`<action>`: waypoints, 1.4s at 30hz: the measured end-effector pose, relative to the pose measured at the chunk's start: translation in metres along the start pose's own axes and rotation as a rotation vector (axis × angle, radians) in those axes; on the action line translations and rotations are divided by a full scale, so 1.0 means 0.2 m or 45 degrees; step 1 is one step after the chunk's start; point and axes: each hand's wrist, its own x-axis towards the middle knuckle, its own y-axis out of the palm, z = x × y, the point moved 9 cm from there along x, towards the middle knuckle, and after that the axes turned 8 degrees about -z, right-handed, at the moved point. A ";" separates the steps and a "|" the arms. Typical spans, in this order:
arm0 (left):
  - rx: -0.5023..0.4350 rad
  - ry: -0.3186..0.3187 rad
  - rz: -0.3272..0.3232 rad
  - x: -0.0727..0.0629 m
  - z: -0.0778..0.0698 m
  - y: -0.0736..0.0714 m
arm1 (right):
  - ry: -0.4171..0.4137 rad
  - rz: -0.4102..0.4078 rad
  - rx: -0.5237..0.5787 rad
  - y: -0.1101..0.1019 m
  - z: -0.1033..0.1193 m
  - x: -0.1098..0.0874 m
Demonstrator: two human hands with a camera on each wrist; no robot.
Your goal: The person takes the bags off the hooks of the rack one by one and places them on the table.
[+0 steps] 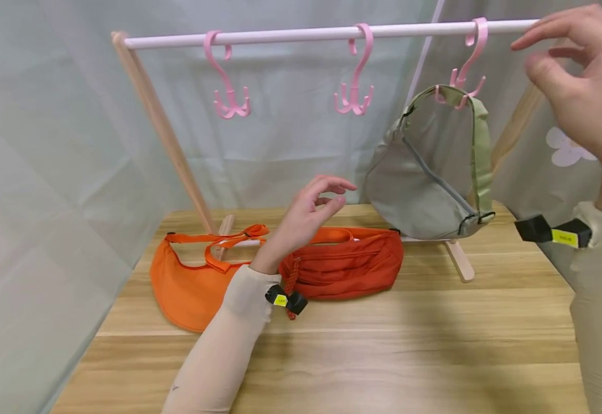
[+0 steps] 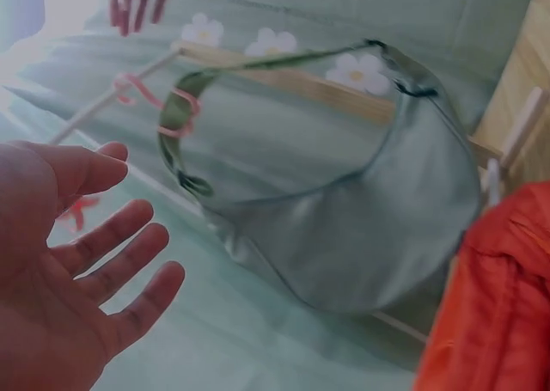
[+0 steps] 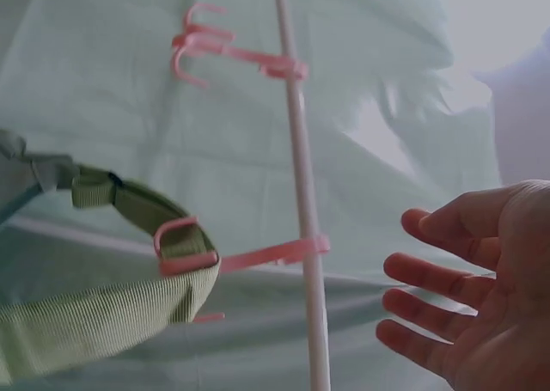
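Note:
A grey-green shoulder bag (image 1: 420, 184) hangs by its green strap (image 1: 482, 155) from the rightmost pink hook (image 1: 467, 63). My right hand (image 1: 590, 75) is up at the rail's right end, fingers loosely bent and holding nothing. In the right wrist view, that hand (image 3: 481, 279) stands apart from the strap and the hook. My left hand (image 1: 313, 207) hovers above the red waist bag (image 1: 352, 261), its fingers relaxed around nothing. Left of it an orange bag (image 1: 192, 287) lies on the table, partly hidden by my left forearm.
A white rail (image 1: 290, 35) on wooden legs (image 1: 168, 138) spans the back. Two more pink hooks hang from it, one on the left (image 1: 228, 80) and one in the middle (image 1: 357, 75), both without bags. A wooden foot (image 1: 459, 261) rests on the wooden table (image 1: 363, 362).

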 end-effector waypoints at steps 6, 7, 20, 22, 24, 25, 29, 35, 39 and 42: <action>-0.001 -0.058 0.008 -0.01 0.07 0.02 | 0.009 0.093 -0.128 0.06 0.01 0.13; 0.005 -0.057 0.011 -0.01 0.07 0.03 | -0.003 0.104 -0.130 0.08 0.01 0.14; 0.013 -0.074 0.014 0.06 0.05 0.02 | -0.013 0.205 -0.193 0.25 -0.04 0.26; -0.001 -0.066 0.012 0.07 0.05 0.02 | -0.005 0.223 -0.212 0.27 -0.04 0.26; -0.008 -0.056 0.011 0.09 0.04 0.02 | 0.001 0.260 -0.241 0.30 -0.04 0.27; -0.009 -0.049 0.011 0.09 0.03 0.02 | 0.002 0.285 -0.261 0.31 -0.04 0.27; -0.015 -0.029 0.010 0.13 0.02 0.02 | -0.009 0.370 -0.335 0.35 -0.04 0.27; 0.008 0.000 0.027 0.19 -0.01 0.04 | -0.113 0.436 -0.377 0.41 -0.04 0.28; 0.040 0.023 0.046 0.24 -0.02 0.05 | -0.190 0.437 -0.403 0.43 -0.05 0.29; 0.075 0.045 0.066 0.28 -0.03 0.07 | -0.196 0.401 -0.406 0.44 -0.06 0.29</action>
